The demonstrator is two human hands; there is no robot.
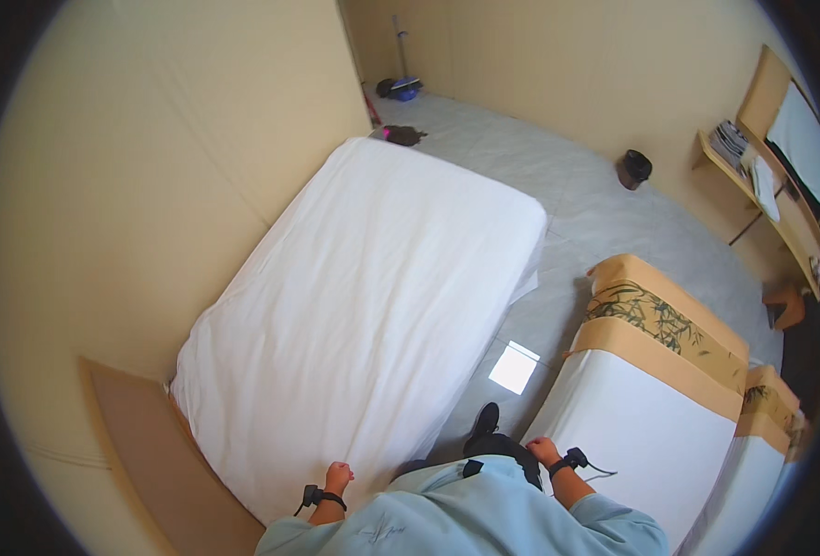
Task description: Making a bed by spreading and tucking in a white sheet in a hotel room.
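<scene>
A mattress under a lightly creased white sheet [368,292] lies before me, its far left side along the wall. My left hand [339,476] is curled into a fist over the near end of the sheet; no cloth shows in its fingers, and I cannot tell if it touches. My right hand [543,452], fingers bent, is beside my dark-trousered leg at the left edge of a second bed [639,417]. Whether it holds anything is unclear. A tan bed runner [667,326] with a leaf pattern crosses that second bed.
A headboard [160,452] stands at the lower left. Tiled floor [563,257] separates the beds, with a bright light patch [514,368]. A black bin [636,168], a wall shelf [757,187] with folded cloth, and a blue dustpan [405,89] are farther off. Another bed [761,445] stands right.
</scene>
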